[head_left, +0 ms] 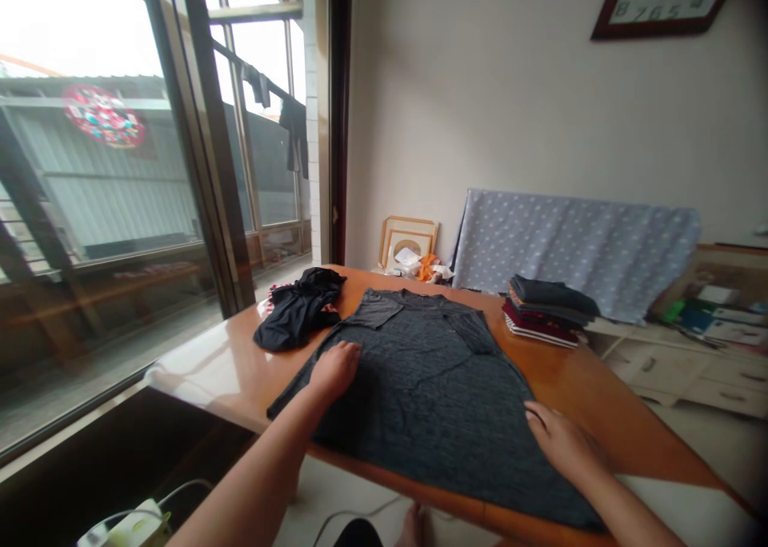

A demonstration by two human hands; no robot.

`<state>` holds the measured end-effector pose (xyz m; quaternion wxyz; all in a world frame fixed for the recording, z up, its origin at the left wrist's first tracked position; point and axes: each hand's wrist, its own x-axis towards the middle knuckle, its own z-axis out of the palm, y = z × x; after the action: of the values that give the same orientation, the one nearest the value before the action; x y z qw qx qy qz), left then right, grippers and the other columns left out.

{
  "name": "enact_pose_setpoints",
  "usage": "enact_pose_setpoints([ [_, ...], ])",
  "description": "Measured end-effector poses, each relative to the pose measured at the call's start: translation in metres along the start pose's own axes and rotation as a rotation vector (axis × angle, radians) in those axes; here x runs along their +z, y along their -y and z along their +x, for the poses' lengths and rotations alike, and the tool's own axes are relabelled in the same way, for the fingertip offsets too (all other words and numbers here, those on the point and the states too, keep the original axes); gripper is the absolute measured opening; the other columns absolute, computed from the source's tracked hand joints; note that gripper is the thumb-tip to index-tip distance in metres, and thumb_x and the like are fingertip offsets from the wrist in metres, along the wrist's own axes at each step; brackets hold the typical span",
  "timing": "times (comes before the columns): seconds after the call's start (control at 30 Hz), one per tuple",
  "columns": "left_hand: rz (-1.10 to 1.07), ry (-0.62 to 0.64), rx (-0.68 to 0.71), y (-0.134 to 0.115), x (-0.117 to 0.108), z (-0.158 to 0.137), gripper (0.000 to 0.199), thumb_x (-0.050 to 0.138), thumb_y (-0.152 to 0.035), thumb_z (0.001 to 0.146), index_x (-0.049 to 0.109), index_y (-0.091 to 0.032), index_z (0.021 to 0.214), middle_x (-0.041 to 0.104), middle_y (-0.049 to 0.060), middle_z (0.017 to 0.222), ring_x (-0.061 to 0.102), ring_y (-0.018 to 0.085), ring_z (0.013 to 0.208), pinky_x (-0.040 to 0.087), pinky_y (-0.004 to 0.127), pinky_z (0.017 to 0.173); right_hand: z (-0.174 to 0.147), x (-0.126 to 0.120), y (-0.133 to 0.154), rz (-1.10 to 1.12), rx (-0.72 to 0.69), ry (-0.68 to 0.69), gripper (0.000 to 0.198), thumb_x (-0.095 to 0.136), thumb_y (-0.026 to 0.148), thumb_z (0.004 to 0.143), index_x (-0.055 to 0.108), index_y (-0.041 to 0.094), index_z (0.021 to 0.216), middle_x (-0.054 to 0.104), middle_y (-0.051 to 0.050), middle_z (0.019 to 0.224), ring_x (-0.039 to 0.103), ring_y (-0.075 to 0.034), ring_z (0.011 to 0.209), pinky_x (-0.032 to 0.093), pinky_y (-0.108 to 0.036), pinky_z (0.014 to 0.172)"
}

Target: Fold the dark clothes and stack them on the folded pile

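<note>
A dark grey T-shirt (420, 379) lies spread flat on the wooden table (606, 387), its neck at the far side and its hem hanging at the near edge. Over its left part is my left hand (337, 369), fingers curled down and closed at the cloth; the fingertips are partly hidden. My right hand (561, 441) is at the shirt's right side edge, with thumb and fingers pinching the cloth there. The left short sleeve is folded inward over the body, and the right sleeve also lies against it.
Crumpled black clothing (300, 307) with red and white stripes lies at the table's far left. A stack of folded clothes (549, 311) stands at the far right. Beyond are a dotted cloth cover (570, 243), a drawer cabinet (690, 367) and picture frames (408, 231). A power strip (129, 523) is at lower left.
</note>
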<state>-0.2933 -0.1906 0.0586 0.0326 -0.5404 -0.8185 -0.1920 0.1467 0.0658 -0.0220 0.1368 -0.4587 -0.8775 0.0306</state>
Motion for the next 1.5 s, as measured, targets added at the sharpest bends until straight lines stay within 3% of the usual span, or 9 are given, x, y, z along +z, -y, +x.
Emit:
enact_pose_setpoints([
  [0.2,0.126,-0.033,-0.119,0.05,-0.012,-0.036,0.042,0.032,-0.04,0.102,0.063,-0.023,0.124,0.063,0.01,0.13,0.058,0.022,0.12,0.038,0.036,0.106,-0.014,-0.022,0.027,-0.188,0.101,-0.052,0.051,0.035,0.047,0.095,0.068,0.023,0.124,0.068,-0.017,0.117,0.065,-0.032,0.104,0.047,-0.046,0.087],
  [0.33,0.157,0.044,-0.106,0.063,-0.004,-0.045,0.047,0.034,-0.049,0.101,0.056,-0.028,0.136,0.048,0.008,0.152,0.033,0.025,0.146,0.018,0.05,0.119,-0.031,-0.021,0.043,-0.194,-0.004,-0.1,0.049,0.037,0.05,0.095,0.065,0.027,0.129,0.064,-0.014,0.13,0.057,-0.034,0.117,0.041,-0.053,0.096],
  [0.53,0.135,0.151,-0.093,0.076,0.0,-0.046,0.063,0.029,-0.063,0.098,0.042,-0.029,0.15,0.032,0.008,0.162,0.018,0.028,0.152,0.003,0.064,0.118,-0.045,-0.007,0.033,-0.158,-0.023,-0.059,0.054,0.035,0.053,0.096,0.058,0.029,0.138,0.06,-0.009,0.139,0.052,-0.031,0.127,0.035,-0.052,0.106],
  [0.7,0.159,0.151,-0.109,0.077,-0.002,-0.045,0.065,0.031,-0.063,0.097,0.043,-0.028,0.15,0.031,0.009,0.162,0.02,0.03,0.151,0.004,0.065,0.117,-0.044,-0.007,0.03,-0.131,-0.019,-0.061,0.054,0.038,0.054,0.094,0.06,0.029,0.136,0.06,-0.009,0.139,0.054,-0.031,0.126,0.034,-0.052,0.108],
  [0.83,0.203,0.101,-0.09,0.073,-0.007,-0.034,0.059,0.039,-0.06,0.095,0.056,-0.026,0.14,0.042,0.011,0.157,0.024,0.033,0.15,0.008,0.063,0.118,-0.033,-0.009,0.026,-0.062,-0.025,-0.05,0.052,0.041,0.057,0.092,0.065,0.03,0.13,0.063,-0.008,0.136,0.057,-0.032,0.123,0.037,-0.051,0.108],
  [0.97,0.196,0.044,-0.028,0.067,-0.016,0.003,0.052,0.044,-0.056,0.094,0.061,-0.026,0.133,0.051,0.009,0.15,0.032,0.032,0.146,0.022,0.053,0.117,0.002,-0.011,0.015,0.096,-0.03,-0.065,0.05,0.041,0.056,0.091,0.07,0.026,0.119,0.068,-0.009,0.125,0.062,-0.029,0.116,0.045,-0.043,0.102],
  [1.13,0.158,-0.029,0.059,0.054,-0.014,0.082,0.044,0.044,-0.051,0.095,0.066,-0.026,0.123,0.063,0.008,0.132,0.052,0.026,0.126,0.038,0.037,0.107,0.076,-0.015,0.011,0.267,-0.013,-0.106,0.044,0.044,0.049,0.09,0.073,0.023,0.111,0.073,-0.009,0.114,0.065,-0.026,0.109,0.048,-0.036,0.095],
  [1.27,0.142,-0.052,0.06,0.051,0.004,0.157,0.04,0.044,-0.048,0.095,0.067,-0.026,0.12,0.066,0.008,0.122,0.059,0.025,0.114,0.043,0.035,0.098,0.147,-0.013,0.016,0.387,0.042,-0.096,0.035,0.05,0.041,0.085,0.074,0.023,0.103,0.076,-0.006,0.105,0.068,-0.023,0.1,0.05,-0.032,0.089],
  [1.5,0.139,0.027,-0.04,0.058,0.049,0.276,0.045,0.05,-0.037,0.09,0.059,-0.025,0.132,0.058,0.01,0.136,0.059,0.026,0.119,0.046,0.033,0.096,0.273,0.003,0.03,0.642,0.278,-0.047,0.031,0.052,0.024,0.083,0.072,0.013,0.104,0.076,-0.008,0.093,0.07,-0.018,0.071,0.052,-0.026,0.067],
])
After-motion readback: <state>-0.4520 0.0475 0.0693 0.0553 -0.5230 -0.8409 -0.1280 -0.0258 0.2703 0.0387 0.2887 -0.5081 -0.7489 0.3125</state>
